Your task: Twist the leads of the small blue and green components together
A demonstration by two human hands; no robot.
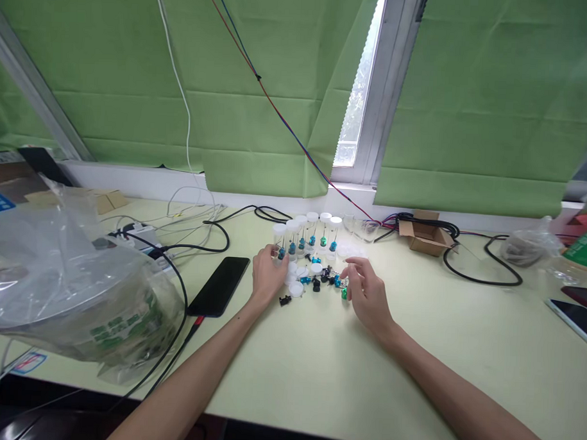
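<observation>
My left hand is wrapped round the leftmost clear vial, which has a white cap and a blue part inside. The vial stands at the end of a group of similar capped vials, each holding a small blue or green component with thin wire legs. My right hand is curled, its fingertips down at the edge of a loose pile of small black and blue components. A green component lies by those fingertips; what they pinch, if anything, is too small to tell. Loose white caps lie beside my left hand.
A black phone lies left of my left hand, with a cable at its lower end. A large plastic bag fills the left side. A small open cardboard box and black cables are at the back right. Clear empty vials lie behind.
</observation>
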